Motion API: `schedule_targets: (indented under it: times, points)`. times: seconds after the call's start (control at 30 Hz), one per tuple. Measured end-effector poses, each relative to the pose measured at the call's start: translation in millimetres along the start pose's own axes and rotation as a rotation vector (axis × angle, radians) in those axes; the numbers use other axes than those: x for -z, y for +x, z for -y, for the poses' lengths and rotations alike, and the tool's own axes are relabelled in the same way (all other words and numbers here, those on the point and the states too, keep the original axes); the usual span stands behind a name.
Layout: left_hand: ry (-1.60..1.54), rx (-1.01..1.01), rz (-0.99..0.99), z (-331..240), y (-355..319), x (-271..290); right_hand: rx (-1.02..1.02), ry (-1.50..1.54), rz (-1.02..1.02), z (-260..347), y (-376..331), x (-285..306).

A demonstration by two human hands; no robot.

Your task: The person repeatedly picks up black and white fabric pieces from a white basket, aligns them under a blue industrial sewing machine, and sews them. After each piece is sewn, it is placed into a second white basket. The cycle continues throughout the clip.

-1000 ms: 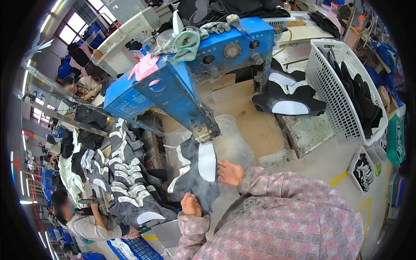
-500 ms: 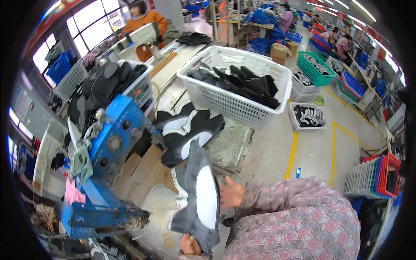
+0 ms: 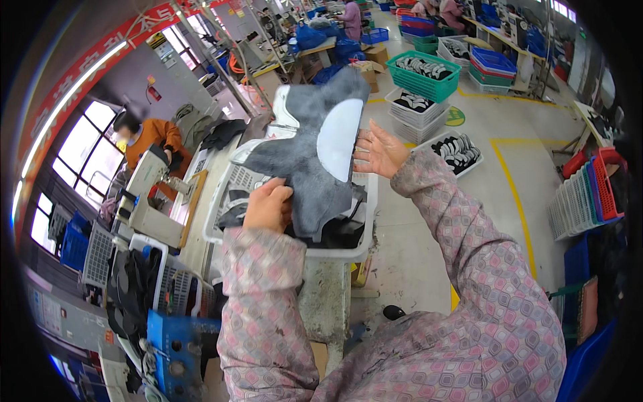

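Note:
A dark grey fabric shoe-upper piece [image 3: 305, 161] with a white oval patch is held up over a white plastic basket [image 3: 367, 234]. My left hand [image 3: 266, 206] pinches its lower left edge between thumb and fingers. At its right edge is my right hand [image 3: 382, 149], fingers stretched out and thumb raised; the fingertips meet the edge beside the white patch. Whether they press on it is hard to see. Inside the basket, more black and grey pieces show from under the held one.
A blue machine [image 3: 175, 358] stands at the lower left, near a basket piled with black pieces [image 3: 130, 281]. Behind it, a person in orange [image 3: 151, 144] sits at a sewing machine [image 3: 157, 181]. Crates with shoe parts, including a green crate [image 3: 423, 79], stand on the floor at right.
The piece has moved from beside the blue machine to above the white basket, carried in my left hand. My right hand has risen with it. The whole view has shifted toward the basket.

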State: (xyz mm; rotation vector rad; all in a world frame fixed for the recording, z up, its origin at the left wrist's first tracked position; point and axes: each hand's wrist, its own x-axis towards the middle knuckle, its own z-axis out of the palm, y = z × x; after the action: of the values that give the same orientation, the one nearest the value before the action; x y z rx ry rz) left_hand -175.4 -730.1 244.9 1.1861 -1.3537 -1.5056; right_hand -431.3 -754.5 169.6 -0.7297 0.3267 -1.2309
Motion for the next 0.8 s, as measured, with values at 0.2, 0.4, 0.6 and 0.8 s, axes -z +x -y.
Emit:
schedule_targets:
  times: [0.2, 0.4, 0.6, 0.8]
  points:
    - [0.086, 0.329, 0.174, 22.3, 53.9, -18.4, -0.358, 0.013, -0.217, -30.7, 8.9, 80.3]
    - [0.179, 0.389, 0.143, 24.3, 49.6, -19.1, -0.505, 0.020, -0.214, -50.5, 10.0, 104.8]
    - [0.015, 0.051, -0.009, 12.4, -3.9, 18.4, -0.305, -0.557, -0.259, -2.8, -58.9, 79.5]
    - [-0.084, 0.115, -0.330, 137.0, -147.9, 92.2, -1.048, -0.455, 0.671, -170.1, -107.5, 30.6]
